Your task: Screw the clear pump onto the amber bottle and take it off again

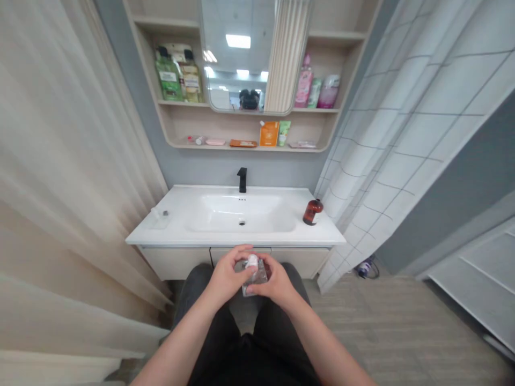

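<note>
A small clear bottle (260,274) with a white top (252,261) is held between my two hands, above my lap and just in front of the vanity. My left hand (229,276) wraps its left side, the thumb near the white top. On the other side, my right hand (278,281) grips the clear body with thumb and fingers. Part of the bottle is hidden behind my fingers, and any label on it cannot be made out.
Before me is a white basin counter (171,236) with a black faucet (242,179). A brown bottle (311,213) stands at its right, a clear tray (157,219) at its left. A mirrored shelf unit (241,149) holds toiletries above. Curtains (80,161) hang on both sides.
</note>
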Action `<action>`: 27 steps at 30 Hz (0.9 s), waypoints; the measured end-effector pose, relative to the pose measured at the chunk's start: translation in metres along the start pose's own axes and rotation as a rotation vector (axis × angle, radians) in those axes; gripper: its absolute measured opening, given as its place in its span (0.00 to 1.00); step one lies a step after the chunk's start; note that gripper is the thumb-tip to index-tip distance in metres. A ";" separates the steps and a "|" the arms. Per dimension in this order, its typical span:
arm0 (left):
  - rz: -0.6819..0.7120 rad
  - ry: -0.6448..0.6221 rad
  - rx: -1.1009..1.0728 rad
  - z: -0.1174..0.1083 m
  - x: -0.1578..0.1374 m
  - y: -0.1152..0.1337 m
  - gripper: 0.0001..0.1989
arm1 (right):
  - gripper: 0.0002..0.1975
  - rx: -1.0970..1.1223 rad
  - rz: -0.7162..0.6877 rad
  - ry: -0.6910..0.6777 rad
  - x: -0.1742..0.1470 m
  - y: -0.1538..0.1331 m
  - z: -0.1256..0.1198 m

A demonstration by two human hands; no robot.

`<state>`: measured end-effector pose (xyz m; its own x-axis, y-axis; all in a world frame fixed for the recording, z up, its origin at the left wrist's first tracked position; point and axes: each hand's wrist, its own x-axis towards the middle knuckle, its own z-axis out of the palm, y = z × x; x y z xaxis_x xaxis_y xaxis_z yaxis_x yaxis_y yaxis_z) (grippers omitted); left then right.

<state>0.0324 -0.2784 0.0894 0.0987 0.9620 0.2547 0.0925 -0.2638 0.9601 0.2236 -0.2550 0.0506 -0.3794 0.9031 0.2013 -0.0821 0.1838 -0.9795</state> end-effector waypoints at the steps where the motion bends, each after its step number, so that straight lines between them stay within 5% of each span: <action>1: -0.015 0.060 0.059 0.001 0.000 -0.001 0.28 | 0.44 -0.009 -0.003 0.007 0.000 0.003 0.001; 3: -0.001 0.078 0.132 0.001 -0.001 0.002 0.30 | 0.43 -0.015 -0.007 0.017 0.002 0.008 0.003; 9: 0.032 -0.160 -0.072 -0.009 -0.005 0.002 0.37 | 0.42 -0.031 0.001 0.012 0.004 0.011 0.004; 17: -0.034 0.178 0.116 0.013 0.007 -0.010 0.23 | 0.42 -0.065 0.025 0.056 0.003 0.011 0.001; 27: 0.032 0.149 -0.170 -0.002 0.011 0.010 0.18 | 0.43 -0.080 0.041 0.103 -0.004 0.010 -0.008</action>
<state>0.0320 -0.2701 0.1026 -0.0500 0.9564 0.2879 -0.0779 -0.2911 0.9535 0.2319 -0.2537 0.0402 -0.2840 0.9448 0.1635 0.0069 0.1726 -0.9850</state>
